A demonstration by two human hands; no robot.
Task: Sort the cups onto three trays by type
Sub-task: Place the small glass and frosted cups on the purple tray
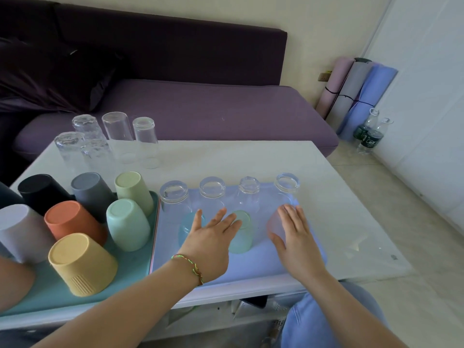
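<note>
Nearest the camera, at 6 o'clock, both forearms reach forward over the near edge of the white table [251,156]. The left hand [209,237], with a braided cord at the wrist, is spread wide and flat, gripping nothing, its fingertips over the blue tinted cup [187,228] and the green tinted cup [242,234]. The right hand [295,237] is also open, its palm and fingers laid against the side of the pink tinted cup [273,223]; whether it is starting to close on that cup cannot be determined. These three frosted cups stand inverted in a near row on the pale blue tray [251,262], probably so that one type shares one tray. Beyond them, at 12 o'clock on the same tray, four clear glasses [212,189] stand inverted in a row, so two types appear to share this tray. At 9 o'clock, touching its edge, the teal tray [50,295] holds the opaque plastic cups [82,264], all inverted and packed close. Farthest, at 11 o'clock, five more glass tumblers [118,131] stand grouped; whether they stand on a third tray is unclear. Judgement: sorting is nearly complete, and both hands appear to be aligning or steadying the frosted row.
</note>
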